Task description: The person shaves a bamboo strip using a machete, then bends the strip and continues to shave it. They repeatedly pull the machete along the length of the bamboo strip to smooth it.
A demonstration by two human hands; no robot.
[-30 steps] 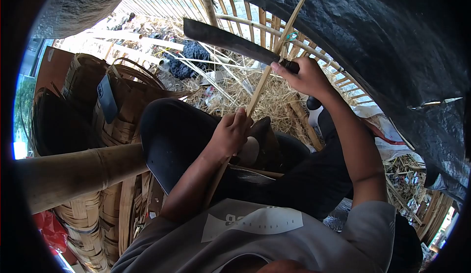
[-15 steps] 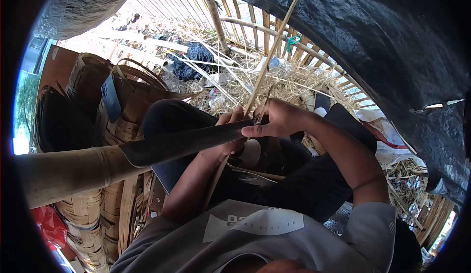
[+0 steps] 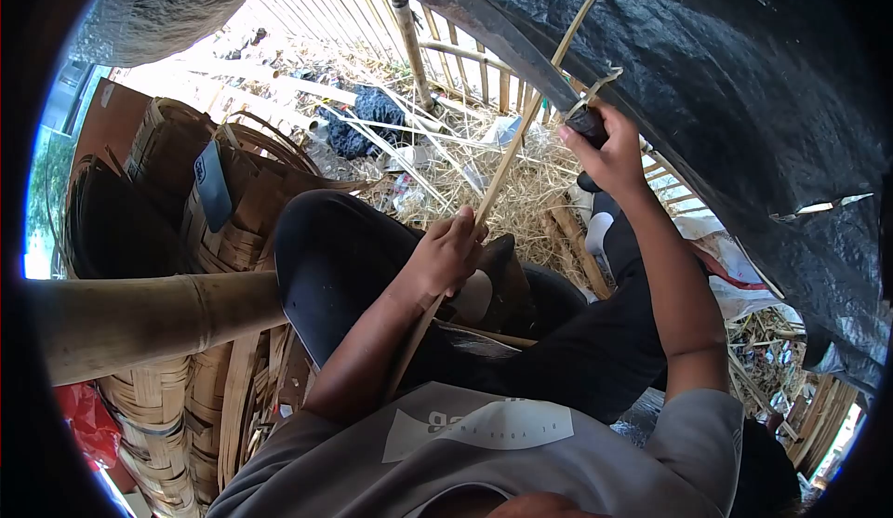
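Note:
A long, narrow bamboo strip point(image 3: 509, 157) slants from near my lap up toward the dark tarp. My left hand point(image 3: 450, 256) is closed around its middle, above my bent knee. Up and to the right, my right hand point(image 3: 609, 152) grips the dark handle of a machete point(image 3: 502, 36). The broad blade points up and left and crosses the upper part of the strip in this view. A thin, curled shaving point(image 3: 605, 83) shows at the handle end of the blade.
A thick bamboo pole point(image 3: 158, 318) juts in from the left beside woven bamboo baskets point(image 3: 153, 416). Shavings and loose strips point(image 3: 539, 188) litter the ground ahead. A black tarp point(image 3: 744, 81) hangs on the right, with a slatted bamboo fence point(image 3: 335, 11) behind.
My right hand has swung up and right with the machete, away from my left hand, and the blade now points up-left. My left hand stays on the strip.

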